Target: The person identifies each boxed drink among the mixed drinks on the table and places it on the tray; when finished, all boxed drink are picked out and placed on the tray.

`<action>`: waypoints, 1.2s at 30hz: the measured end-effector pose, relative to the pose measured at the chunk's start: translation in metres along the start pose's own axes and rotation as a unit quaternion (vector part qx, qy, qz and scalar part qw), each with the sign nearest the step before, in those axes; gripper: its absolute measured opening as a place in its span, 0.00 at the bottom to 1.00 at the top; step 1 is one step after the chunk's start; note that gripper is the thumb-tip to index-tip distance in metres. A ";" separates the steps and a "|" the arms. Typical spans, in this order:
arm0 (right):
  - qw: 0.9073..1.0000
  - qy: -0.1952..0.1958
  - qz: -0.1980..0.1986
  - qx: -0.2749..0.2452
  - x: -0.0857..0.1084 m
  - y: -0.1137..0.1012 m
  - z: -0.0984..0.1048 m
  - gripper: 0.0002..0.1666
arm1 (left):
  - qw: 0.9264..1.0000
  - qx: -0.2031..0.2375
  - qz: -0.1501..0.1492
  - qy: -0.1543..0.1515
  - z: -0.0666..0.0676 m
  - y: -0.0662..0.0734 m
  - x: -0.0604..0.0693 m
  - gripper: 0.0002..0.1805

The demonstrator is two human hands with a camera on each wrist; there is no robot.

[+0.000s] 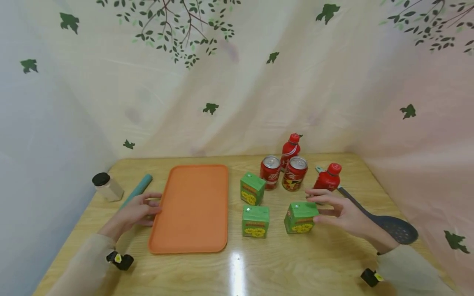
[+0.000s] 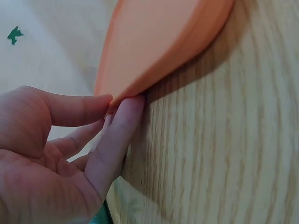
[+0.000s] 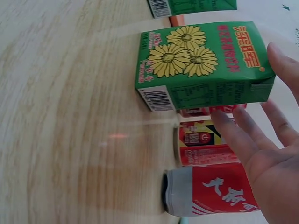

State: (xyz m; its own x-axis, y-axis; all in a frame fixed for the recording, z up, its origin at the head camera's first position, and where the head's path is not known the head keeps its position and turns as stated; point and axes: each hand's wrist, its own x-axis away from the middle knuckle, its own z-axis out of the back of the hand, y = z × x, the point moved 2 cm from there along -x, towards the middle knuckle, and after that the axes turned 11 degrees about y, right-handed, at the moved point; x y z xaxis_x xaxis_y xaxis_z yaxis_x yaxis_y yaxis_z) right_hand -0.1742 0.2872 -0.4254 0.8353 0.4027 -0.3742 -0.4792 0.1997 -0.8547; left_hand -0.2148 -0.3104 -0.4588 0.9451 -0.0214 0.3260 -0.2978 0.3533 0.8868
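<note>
My left hand (image 1: 137,210) pinches the left rim of an orange tray (image 1: 192,209); in the left wrist view, thumb and finger meet at the tray's edge (image 2: 154,70). My right hand (image 1: 342,213) is at the right side of a green drink carton (image 1: 300,218) with yellow flowers. Its fingers (image 3: 238,135) are extended and spread beside the carton (image 3: 201,65), not closed round it. Whether the thumb touches the carton, I cannot tell. Two more green cartons, a rear one (image 1: 252,189) and a front one (image 1: 255,222), stand between the tray and that carton.
Two red cans (image 1: 270,172) (image 1: 294,174) and a red bottle (image 1: 290,152) stand behind the cartons. Another red bottle (image 1: 328,176) is behind my right hand, near a black slotted spoon (image 1: 396,228). A teal rod (image 1: 138,190) and a black-lidded jar (image 1: 108,187) lie left.
</note>
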 end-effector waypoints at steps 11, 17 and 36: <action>1.000 0.013 0.013 -0.025 0.005 0.011 -0.006 0.22 | 1.000 0.003 0.003 0.001 -0.002 -0.004 -0.002 0.36; 0.999 0.028 0.012 -0.036 0.004 0.016 -0.009 0.22 | 1.000 0.002 0.000 0.009 -0.001 -0.005 -0.003 0.36; 0.999 0.028 0.002 -0.046 0.001 0.017 -0.010 0.22 | 1.000 0.006 0.007 0.008 0.002 -0.004 -0.003 0.35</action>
State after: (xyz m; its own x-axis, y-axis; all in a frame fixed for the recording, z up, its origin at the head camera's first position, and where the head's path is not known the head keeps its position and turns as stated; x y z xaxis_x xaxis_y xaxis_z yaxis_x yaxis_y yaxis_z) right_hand -0.1790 0.2815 -0.4439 0.8484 0.3525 -0.3949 -0.4578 0.1142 -0.8817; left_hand -0.2163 -0.3133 -0.4626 0.9433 -0.0011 0.3320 -0.3116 0.3423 0.8864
